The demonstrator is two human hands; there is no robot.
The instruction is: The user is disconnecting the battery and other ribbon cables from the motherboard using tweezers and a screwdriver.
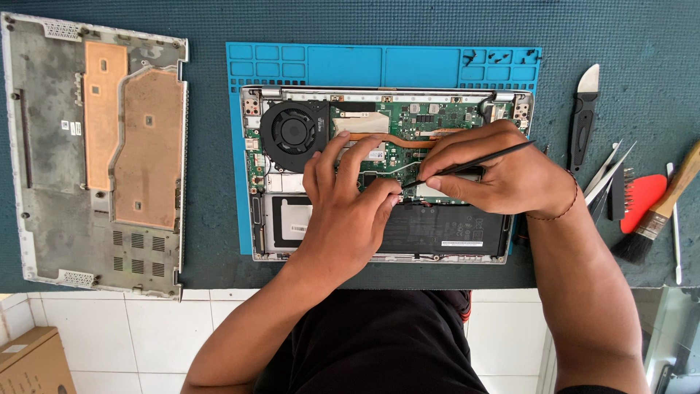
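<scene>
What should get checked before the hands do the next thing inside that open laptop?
1. Right hand grips the thin black tool: ok.
2. Left hand steadies on the laptop by the tool tip: ok.
3. Tool tip sits on the right part: cannot tell, fingers hide it.
4. Laptop lies flat on the blue mat: ok.
5. Bottom cover set aside, out of the way: ok.
6. Battery unplugged: cannot tell.

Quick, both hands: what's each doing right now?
Left hand: empty, fingertips pressing on the open laptop board.
Right hand: closed on a thin black tool.
</scene>
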